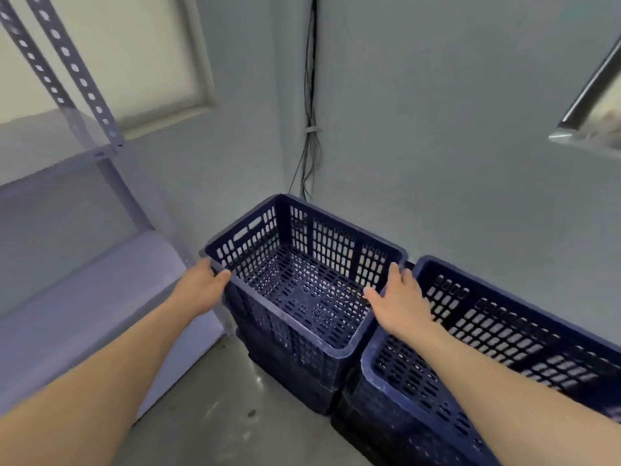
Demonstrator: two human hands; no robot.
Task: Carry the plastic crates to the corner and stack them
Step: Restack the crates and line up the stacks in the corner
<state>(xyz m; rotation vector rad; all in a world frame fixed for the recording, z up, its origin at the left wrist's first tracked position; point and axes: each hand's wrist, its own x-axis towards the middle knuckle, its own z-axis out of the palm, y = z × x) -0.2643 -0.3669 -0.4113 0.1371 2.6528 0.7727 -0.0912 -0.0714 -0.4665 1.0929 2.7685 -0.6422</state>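
Two forearms cross the frame, hiding part of the concrete floor and of the right-hand crate, which the frame edge also cuts off. Dark mesh beneath that crate is hard to make out. A shiny metal bar at upper right is cropped and cannot be identified.

Pale grey walls meet in a corner where thin cables run down. Slotted steel shelving stands on the left.

In that corner the navy top crate sits upright on a lower crate, mouth up. Its long axis lies along the right wall, and the short end with the handle slot faces the left wall.

The left hand grips the rim at the near-left corner, fingers curled outside, thumb on top. The right hand rests on the right end's rim, fingers nearly straight, thumb spread inward.
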